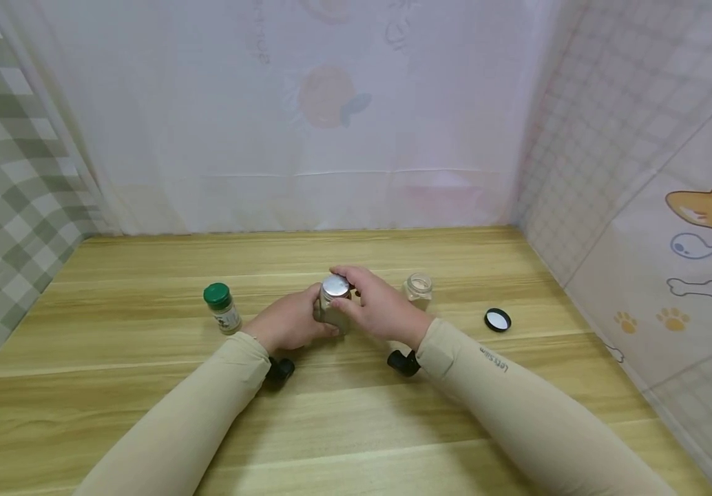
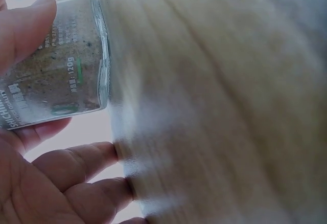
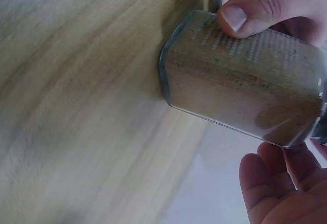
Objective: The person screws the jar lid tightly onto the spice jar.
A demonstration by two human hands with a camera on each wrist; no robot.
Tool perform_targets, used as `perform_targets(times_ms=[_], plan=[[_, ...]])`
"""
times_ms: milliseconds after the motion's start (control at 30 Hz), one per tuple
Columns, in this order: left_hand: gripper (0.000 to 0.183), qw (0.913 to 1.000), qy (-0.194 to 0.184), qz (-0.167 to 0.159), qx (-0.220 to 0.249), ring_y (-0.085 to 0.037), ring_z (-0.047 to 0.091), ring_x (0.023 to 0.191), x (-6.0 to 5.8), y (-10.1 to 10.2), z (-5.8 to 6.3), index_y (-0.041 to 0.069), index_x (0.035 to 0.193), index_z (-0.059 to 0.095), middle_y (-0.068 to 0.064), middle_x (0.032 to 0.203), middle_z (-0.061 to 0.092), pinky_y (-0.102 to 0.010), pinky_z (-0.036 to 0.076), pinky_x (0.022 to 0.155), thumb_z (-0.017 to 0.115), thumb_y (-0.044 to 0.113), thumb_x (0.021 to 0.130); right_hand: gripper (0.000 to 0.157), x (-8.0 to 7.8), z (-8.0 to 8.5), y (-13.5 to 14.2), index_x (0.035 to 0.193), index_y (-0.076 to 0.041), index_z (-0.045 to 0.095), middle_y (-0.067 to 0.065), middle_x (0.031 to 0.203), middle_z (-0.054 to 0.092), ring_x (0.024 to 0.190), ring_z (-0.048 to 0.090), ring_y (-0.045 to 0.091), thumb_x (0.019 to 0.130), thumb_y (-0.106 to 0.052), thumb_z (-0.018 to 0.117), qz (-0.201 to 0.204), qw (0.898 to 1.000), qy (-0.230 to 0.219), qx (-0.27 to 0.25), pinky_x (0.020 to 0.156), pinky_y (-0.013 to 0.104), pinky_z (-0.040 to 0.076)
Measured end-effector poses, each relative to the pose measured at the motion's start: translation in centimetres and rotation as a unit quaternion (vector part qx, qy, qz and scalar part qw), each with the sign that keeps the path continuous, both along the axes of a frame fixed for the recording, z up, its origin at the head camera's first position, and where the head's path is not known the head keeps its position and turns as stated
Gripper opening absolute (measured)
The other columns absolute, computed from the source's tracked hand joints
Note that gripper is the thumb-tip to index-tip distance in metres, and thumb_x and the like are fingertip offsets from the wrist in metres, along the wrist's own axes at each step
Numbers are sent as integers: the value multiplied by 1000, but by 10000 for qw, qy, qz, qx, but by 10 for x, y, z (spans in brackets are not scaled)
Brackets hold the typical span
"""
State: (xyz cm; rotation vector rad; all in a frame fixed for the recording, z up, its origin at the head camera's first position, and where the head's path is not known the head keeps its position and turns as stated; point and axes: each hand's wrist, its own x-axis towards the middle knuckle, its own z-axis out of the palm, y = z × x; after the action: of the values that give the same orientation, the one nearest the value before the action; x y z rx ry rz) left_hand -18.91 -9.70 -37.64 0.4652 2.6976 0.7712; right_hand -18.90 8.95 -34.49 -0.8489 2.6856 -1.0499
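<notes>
Held jar: the glass jar [image 1: 333,315] is in the middle of the surface [image 1: 343,441], upright between the two hands; whether its base touches the surface, I cannot tell.
Left hand: this hand [image 1: 290,317] grips the body of the glass jar, with the thumb on one side.
Right hand: this hand [image 1: 383,303] holds the upper rim of the same jar, thumb and fingers curled around the silver top [image 1: 335,285].
What is done: one smaller-looking open jar [image 1: 419,293] stands uncovered behind the right hand, and a black lid [image 1: 497,320] lies to its right with the pale inner side up, probably from this jar.
What is left: the held jar has its silver top on, so I judge its opening or closing is not finished; the shaker [image 1: 228,318] at left has its green cap [image 1: 217,295] on.
Edges: the surface ends at the back cloth [image 1: 331,172] and at the printed side cloth [image 1: 641,207]; the black lid is nearer to this side than the jars.
Room for moving: wide in front, between the forearms; narrow at right, where the open jar is just beside the right hand; the shaker stands near the left wrist.
</notes>
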Motion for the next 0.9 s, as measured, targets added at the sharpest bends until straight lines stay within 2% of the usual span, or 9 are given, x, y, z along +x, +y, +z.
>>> perform_targets(times_ms=[100,200,400,533,767,900], plan=[[66,10000,-40,17,5,-19,53,115,0,0,0,31,132,39,1,124,58,-43,41,98,72,45,77,60,5,6,0,144,-13,31,3,136,46,122,46,17,93,-35,54,-127,9994,179,277,100,37,40],[65,10000,-76,43,43,-20,54,114,0,0,-1,31,131,40,1,123,59,-44,41,98,73,44,76,59,11,16,2,145,-15,29,6,136,46,122,46,22,94,-35,51,-244,9987,341,305,99,39,41],[69,9996,-208,168,136,-22,53,115,-1,0,-1,32,133,39,1,123,58,-46,40,98,75,44,74,49,20,43,13,142,-12,33,5,131,50,118,48,18,97,-27,47,-188,9969,736,-194,96,34,43],[71,9992,-278,232,165,-23,52,116,-1,-1,-1,33,134,38,1,124,58,-46,39,98,75,44,74,45,21,54,22,139,-10,37,4,129,51,116,48,16,97,-25,46,-216,9937,1016,-425,94,34,44],[72,9994,-239,221,118,-25,50,119,-2,0,-1,34,134,38,0,127,56,-46,39,99,76,44,73,43,17,65,50,136,-11,43,5,129,51,114,48,17,97,-30,45,-727,9871,1366,-411,90,35,45],[68,9995,-215,198,105,-25,51,119,-1,1,-1,33,131,40,0,126,57,-46,39,99,76,44,73,45,11,67,75,137,-10,42,7,131,49,117,46,21,97,-32,45,-1054,9834,1472,-117,93,38,43]])
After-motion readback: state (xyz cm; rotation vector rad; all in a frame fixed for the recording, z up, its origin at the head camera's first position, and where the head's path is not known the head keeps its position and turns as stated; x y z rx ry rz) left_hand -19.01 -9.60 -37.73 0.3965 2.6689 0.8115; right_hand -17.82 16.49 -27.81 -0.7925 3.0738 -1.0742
